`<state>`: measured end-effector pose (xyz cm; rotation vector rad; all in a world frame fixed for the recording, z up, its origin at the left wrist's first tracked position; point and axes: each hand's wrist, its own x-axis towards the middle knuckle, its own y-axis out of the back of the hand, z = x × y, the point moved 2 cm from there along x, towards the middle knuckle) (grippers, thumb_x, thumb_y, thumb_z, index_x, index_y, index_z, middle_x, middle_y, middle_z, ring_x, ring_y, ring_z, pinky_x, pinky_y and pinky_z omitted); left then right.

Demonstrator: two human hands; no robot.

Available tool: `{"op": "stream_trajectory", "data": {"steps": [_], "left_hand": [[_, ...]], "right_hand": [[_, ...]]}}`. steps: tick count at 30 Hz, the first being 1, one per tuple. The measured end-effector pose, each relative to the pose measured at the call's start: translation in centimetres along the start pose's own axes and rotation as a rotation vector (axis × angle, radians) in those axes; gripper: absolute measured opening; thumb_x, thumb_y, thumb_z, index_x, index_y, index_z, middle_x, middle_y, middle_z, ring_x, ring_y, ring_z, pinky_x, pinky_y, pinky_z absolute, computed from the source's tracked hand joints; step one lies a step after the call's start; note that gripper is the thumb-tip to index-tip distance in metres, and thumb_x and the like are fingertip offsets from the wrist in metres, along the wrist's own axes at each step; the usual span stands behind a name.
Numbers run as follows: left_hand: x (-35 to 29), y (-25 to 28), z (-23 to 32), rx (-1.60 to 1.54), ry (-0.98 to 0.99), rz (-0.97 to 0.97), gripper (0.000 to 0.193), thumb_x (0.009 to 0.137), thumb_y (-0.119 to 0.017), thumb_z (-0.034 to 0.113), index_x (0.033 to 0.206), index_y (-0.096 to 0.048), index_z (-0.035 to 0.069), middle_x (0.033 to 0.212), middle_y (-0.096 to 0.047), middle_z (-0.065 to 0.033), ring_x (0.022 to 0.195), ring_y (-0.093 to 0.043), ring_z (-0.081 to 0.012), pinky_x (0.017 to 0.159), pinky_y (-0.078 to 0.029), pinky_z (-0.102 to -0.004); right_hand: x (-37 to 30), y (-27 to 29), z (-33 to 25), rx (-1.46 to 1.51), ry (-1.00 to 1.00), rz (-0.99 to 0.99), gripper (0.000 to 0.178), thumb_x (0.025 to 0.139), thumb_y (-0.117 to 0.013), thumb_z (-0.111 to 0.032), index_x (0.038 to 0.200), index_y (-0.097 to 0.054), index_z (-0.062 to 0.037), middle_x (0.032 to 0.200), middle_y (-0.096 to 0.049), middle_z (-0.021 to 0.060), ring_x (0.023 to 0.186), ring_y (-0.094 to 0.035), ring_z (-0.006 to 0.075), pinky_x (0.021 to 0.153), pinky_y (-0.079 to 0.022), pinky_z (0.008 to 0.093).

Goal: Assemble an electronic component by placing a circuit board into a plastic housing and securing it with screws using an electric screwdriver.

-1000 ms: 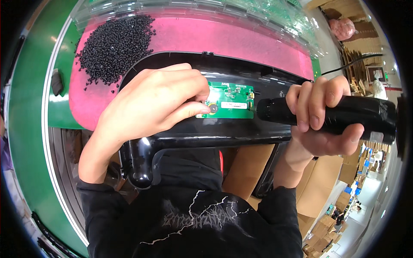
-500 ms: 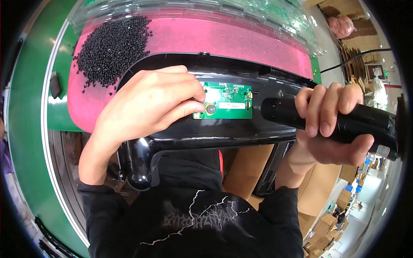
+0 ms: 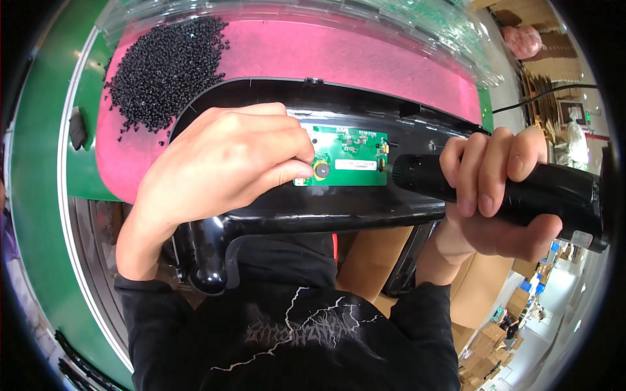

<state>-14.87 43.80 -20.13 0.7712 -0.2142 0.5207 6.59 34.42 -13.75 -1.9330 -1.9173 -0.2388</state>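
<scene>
A green circuit board [image 3: 355, 174] with a white label and a round dark component lies inside a glossy black plastic housing [image 3: 306, 218]. My left hand [image 3: 231, 159] is over the board's left end, thumb and forefinger pinched together at its edge; anything between the fingertips is hidden. My right hand [image 3: 492, 189] is wrapped round a thick black electric screwdriver [image 3: 424, 176], held almost level. Its nose points left, close to the right edge of the board. The bit is too small to make out.
A heap of small black screws [image 3: 166, 72] lies on the pink mat [image 3: 287, 49], behind the housing. Clear plastic trays [image 3: 313, 12] line the far edge. A small dark object [image 3: 78, 129] rests on the green table [image 3: 42, 215]. Cardboard boxes [image 3: 372, 257] stand below.
The view has shifted slightly. The screwdriver's nose is nearer the right edge of the board. My left hand keeps its pinch at the board's left end.
</scene>
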Motion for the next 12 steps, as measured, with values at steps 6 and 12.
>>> {"op": "stream_trajectory", "data": {"steps": [6,12], "left_hand": [[-0.05,0.09,-0.34,0.024,0.008,0.004,0.014,0.075,-0.072,0.009,0.08,-0.061,0.002,0.074,-0.06,-0.0085,0.07,-0.059,-0.0266,0.059,-0.048,-0.035],[-0.06,0.12,-0.55,0.011,0.011,0.011,0.012,0.075,-0.071,0.008,0.081,-0.062,0.004,0.076,-0.061,-0.0084,0.07,-0.059,-0.0266,0.06,-0.048,-0.0359]], "right_hand": [[-0.2,-0.46,0.17,0.006,0.028,0.053,0.055,0.075,-0.072,-0.055,0.094,-0.047,-0.0102,0.063,-0.05,-0.0053,0.047,-0.045,0.0057,0.05,-0.033,0.0217],[-0.27,-0.11,0.28,0.039,0.048,0.038,0.055,0.075,-0.072,-0.055,0.095,-0.047,-0.0101,0.064,-0.052,-0.005,0.046,-0.047,0.0058,0.05,-0.035,0.0219]]}}
